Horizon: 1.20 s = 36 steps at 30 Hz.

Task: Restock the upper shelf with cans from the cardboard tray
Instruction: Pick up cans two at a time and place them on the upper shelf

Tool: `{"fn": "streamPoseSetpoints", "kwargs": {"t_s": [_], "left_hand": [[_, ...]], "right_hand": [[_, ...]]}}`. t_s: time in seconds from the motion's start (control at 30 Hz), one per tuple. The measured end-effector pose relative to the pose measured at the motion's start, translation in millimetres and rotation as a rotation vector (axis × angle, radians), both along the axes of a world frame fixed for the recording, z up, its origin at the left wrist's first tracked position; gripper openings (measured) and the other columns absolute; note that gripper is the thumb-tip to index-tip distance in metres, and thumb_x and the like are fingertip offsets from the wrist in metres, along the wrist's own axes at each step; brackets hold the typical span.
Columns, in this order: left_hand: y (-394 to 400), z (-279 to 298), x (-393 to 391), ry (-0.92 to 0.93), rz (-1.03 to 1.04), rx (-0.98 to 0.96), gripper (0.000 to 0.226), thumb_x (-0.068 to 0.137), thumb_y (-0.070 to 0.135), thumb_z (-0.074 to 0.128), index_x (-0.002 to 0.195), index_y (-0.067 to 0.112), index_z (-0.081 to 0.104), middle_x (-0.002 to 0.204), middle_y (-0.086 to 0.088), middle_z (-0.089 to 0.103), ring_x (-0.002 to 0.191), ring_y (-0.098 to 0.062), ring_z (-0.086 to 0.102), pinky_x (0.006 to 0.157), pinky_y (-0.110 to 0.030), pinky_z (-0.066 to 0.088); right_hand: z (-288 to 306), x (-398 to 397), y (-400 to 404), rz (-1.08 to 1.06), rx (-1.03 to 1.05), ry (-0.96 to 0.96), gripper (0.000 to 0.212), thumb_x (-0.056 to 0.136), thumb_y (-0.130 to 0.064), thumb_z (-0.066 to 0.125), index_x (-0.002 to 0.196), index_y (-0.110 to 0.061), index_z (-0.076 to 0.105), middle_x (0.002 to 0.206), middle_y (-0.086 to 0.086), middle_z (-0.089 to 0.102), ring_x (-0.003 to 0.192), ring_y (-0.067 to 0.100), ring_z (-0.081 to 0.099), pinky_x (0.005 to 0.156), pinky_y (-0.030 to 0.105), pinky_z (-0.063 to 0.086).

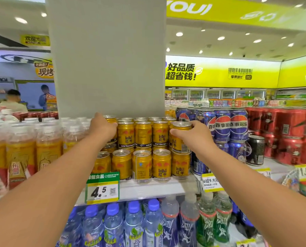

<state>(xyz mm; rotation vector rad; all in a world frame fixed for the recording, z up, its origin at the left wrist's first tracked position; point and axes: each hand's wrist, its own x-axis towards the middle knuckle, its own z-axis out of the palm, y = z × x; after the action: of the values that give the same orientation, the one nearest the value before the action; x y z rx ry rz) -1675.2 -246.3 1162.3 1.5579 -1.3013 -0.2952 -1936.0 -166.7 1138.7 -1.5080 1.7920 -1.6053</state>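
Both arms are extended to the upper shelf (154,188), where gold Red Bull cans (143,134) are stacked in two tiers. The left hand (103,126) is closed around a gold can at the left end of the top tier (111,119); the fingers are wrapped over its far side, and only the rim and a strip of the can body are seen. The right hand (195,135) is clasped around a gold can at the right end of the top tier (180,138), thumb across the front, fingers behind. That can is seated on a lower-tier can (180,164) and appears slightly tilted. The cardboard tray is not seen in this view. Bottled amber drinks (22,152) are shelved to the left of the gold cans, and blue Pepsi cans (237,124) to the right. A green and yellow price tag reading 4.5 (102,190) is fixed to the shelf edge. Water bottles (134,223) are ranged on the shelf below.
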Motion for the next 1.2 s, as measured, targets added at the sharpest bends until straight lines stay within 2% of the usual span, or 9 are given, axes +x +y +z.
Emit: {"fn": "streamPoseSetpoints", "kwargs": {"t_s": [0.2,0.37,0.73,0.87,0.97,1.03,1.13,1.2], "left_hand": [[-12.3,-11.4,-0.5,-0.044,0.020,0.005,0.069,0.092,0.026,0.067,0.146,0.004,0.030,0.147,-0.020,0.042,0.130,-0.042,0.046,0.100,-0.048,0.043],[-15.4,-17.1,-5.0,-0.057,0.037,0.010,0.067,0.093,0.024,0.066,0.146,0.002,0.031,0.146,-0.021,0.042,0.131,-0.041,0.045,0.099,-0.046,0.045],[-21.1,-27.9,1.0,-0.103,0.003,-0.013,0.067,0.091,0.022,0.069,0.145,0.002,0.034,0.145,-0.020,0.045,0.131,-0.040,0.046,0.099,-0.046,0.045],[-18.3,-30.8,4.2,-0.204,0.003,-0.134,0.053,0.090,0.018,0.069,0.134,0.002,0.043,0.136,-0.019,0.048,0.124,-0.037,0.049,0.092,-0.039,0.044],[-13.8,-30.1,4.4,-0.262,-0.017,-0.182,0.055,0.093,0.013,0.065,0.140,0.002,0.040,0.143,-0.018,0.043,0.131,-0.035,0.044,0.103,-0.041,0.039],[-11.4,-29.6,5.1,-0.279,-0.018,-0.176,0.055,0.093,0.012,0.064,0.141,0.002,0.038,0.144,-0.019,0.042,0.131,-0.036,0.044,0.104,-0.042,0.039],[-10.2,-31.8,7.6,-0.305,-0.028,-0.171,0.051,0.094,0.012,0.063,0.138,0.001,0.041,0.140,-0.021,0.045,0.128,-0.037,0.046,0.101,-0.043,0.041],[-10.4,-34.5,9.9,-0.322,-0.031,-0.182,0.043,0.093,0.011,0.063,0.131,0.002,0.046,0.133,-0.021,0.049,0.121,-0.037,0.050,0.092,-0.040,0.043]], "right_hand": [[-3.6,1.6,-6.2,-0.042,0.004,-0.008,0.067,0.071,-0.048,0.083,0.125,-0.018,0.060,0.117,0.000,0.067,0.104,0.021,0.064,0.090,0.045,0.056],[-4.9,1.6,-5.9,-0.061,0.007,-0.013,0.064,0.072,-0.049,0.083,0.123,-0.018,0.059,0.115,0.000,0.067,0.103,0.022,0.064,0.090,0.045,0.057],[-5.2,2.3,-11.0,-0.035,0.042,0.023,0.070,0.075,-0.051,0.079,0.131,-0.017,0.054,0.122,0.002,0.064,0.110,0.023,0.061,0.092,0.046,0.055],[-5.5,1.6,-12.4,-0.021,0.039,0.042,0.073,0.078,-0.051,0.077,0.137,-0.018,0.050,0.126,0.001,0.062,0.114,0.023,0.060,0.093,0.044,0.055],[-6.9,1.5,-12.6,-0.014,0.047,0.066,0.074,0.079,-0.054,0.075,0.139,-0.019,0.048,0.128,0.002,0.061,0.115,0.024,0.059,0.093,0.044,0.055],[-7.5,2.0,-12.1,-0.022,0.069,0.090,0.080,0.078,-0.058,0.073,0.141,-0.019,0.045,0.132,0.003,0.059,0.119,0.026,0.058,0.094,0.047,0.054],[-6.7,0.5,-11.8,-0.028,0.096,0.107,0.081,0.079,-0.059,0.072,0.142,-0.018,0.042,0.134,0.005,0.057,0.120,0.028,0.057,0.095,0.048,0.054],[-6.0,-1.3,-12.0,-0.030,0.105,0.098,0.081,0.080,-0.058,0.071,0.144,-0.017,0.041,0.136,0.006,0.056,0.120,0.028,0.056,0.094,0.047,0.054]]}}
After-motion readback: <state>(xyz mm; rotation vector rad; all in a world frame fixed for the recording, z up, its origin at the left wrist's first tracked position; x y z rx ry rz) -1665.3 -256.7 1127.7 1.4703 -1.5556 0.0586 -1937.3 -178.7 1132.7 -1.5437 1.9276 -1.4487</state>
